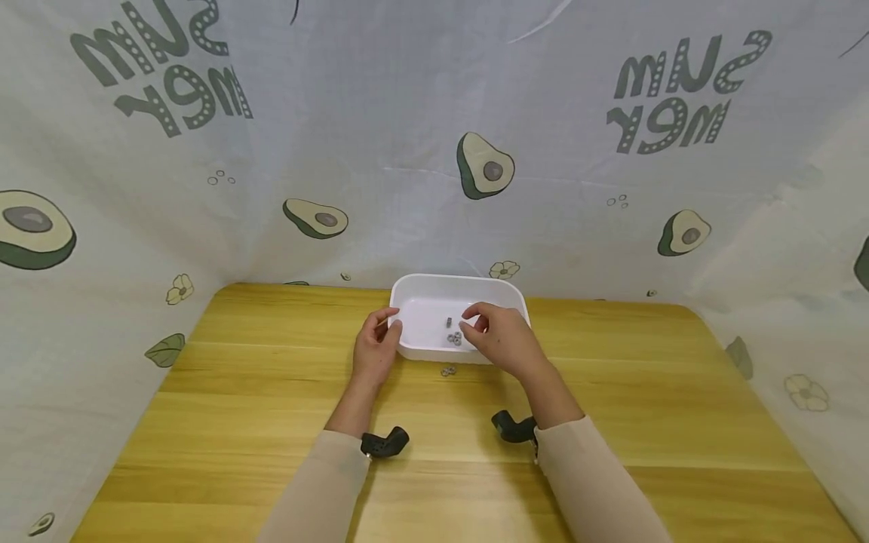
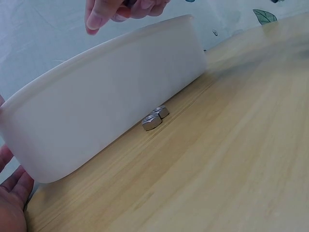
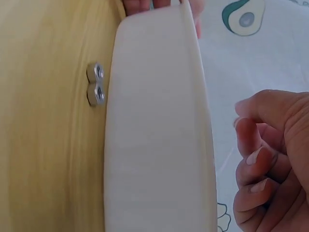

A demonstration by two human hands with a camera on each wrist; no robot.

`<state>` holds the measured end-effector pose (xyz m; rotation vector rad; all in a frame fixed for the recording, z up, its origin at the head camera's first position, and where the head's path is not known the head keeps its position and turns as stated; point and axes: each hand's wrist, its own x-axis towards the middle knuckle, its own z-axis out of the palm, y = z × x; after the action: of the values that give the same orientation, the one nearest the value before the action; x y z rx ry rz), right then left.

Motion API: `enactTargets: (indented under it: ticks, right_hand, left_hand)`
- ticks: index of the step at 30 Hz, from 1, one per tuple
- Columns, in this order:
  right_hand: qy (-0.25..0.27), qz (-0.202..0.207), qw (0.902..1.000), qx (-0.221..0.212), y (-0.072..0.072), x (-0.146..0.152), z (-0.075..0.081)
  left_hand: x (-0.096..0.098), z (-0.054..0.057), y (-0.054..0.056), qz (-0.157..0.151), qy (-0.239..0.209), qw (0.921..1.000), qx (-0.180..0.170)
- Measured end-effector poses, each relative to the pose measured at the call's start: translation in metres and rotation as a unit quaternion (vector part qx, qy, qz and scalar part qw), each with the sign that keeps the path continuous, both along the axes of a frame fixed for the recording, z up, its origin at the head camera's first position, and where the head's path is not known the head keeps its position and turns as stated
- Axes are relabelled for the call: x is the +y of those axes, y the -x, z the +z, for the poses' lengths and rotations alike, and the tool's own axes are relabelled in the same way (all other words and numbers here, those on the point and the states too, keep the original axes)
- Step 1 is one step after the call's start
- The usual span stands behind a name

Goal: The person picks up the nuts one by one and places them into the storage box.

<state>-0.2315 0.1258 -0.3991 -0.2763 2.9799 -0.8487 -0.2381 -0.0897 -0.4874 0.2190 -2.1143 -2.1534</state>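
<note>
A white rectangular tray [image 1: 428, 354] lies on the wooden table. My left hand [image 1: 376, 351] holds its left end, with thumb at the rim and fingers against the outer wall, as the left wrist view also shows at the tray's end. Over the tray's right part hovers my right hand [image 1: 504, 339], its thumb and forefinger slightly apart in the head view and the other fingers curled, with nothing visible between the tips. Inside the tray, several metal nuts [image 1: 455, 338] cluster near the front wall, and another nut [image 1: 449, 322] appears just behind them.
Two hex nuts [image 3: 95, 84] lie side by side on the table [image 1: 434, 437], close in front of the tray's front wall. Behind the table hangs a pale curtain [image 1: 380, 151] printed with avocados. Both wrists wear a black camera mount [image 1: 385, 443].
</note>
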Motion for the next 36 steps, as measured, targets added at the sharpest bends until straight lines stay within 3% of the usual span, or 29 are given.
enactTargets:
  ticks: [6,12,19,36]
  right_hand:
    - [0.04,0.011,0.9991,0.003,-0.023,-0.007,-0.007]
    - [0.052,0.049,0.9966,-0.041,-0.04,-0.015,-0.021]
    - [0.008,0.08,0.9943,-0.071,-0.042,-0.016,-0.04]
    - [-0.025,0.071,0.9967,-0.03,-0.043,-0.024,-0.056]
  left_hand:
    - [0.001,0.0,0.0,0.004,-0.006,1.0,0.0]
    - [0.0,0.001,0.0,0.003,-0.004,1.0,-0.001]
    - [0.0,0.001,-0.001,0.004,-0.003,1.0,0.0]
    - [0.002,0.001,-0.002,0.003,-0.007,1.0,-0.001]
